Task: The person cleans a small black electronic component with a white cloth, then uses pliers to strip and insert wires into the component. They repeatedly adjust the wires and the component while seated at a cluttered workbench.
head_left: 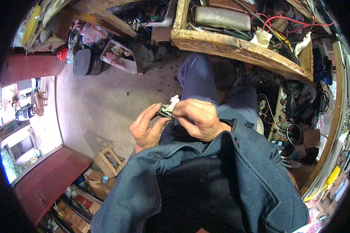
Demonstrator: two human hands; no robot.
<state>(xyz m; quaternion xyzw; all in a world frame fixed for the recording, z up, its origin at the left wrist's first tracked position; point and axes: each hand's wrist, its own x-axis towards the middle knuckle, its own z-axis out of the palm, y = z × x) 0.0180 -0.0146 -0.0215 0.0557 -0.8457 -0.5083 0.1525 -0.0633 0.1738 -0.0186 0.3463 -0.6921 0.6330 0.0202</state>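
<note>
Above my lap, both hands are close together. My left hand [144,126] pinches a small black part [165,113] between thumb and fingers; its exact kind cannot be made out. A crumpled white tissue [174,102] sticks up from the part and touches it. With its fingers curled, my right hand [200,118] grips the tissue against the black part from the right. The right fingertips are partly hidden behind the knuckles.
Ahead, a worn wooden bench tray [237,48] holds tools, cables and a grey pad [223,18]. A dark bin [83,62] and an open box [122,58] stand on the concrete floor [105,97]. A wooden stool [107,160] is at lower left; tangled cables lie right.
</note>
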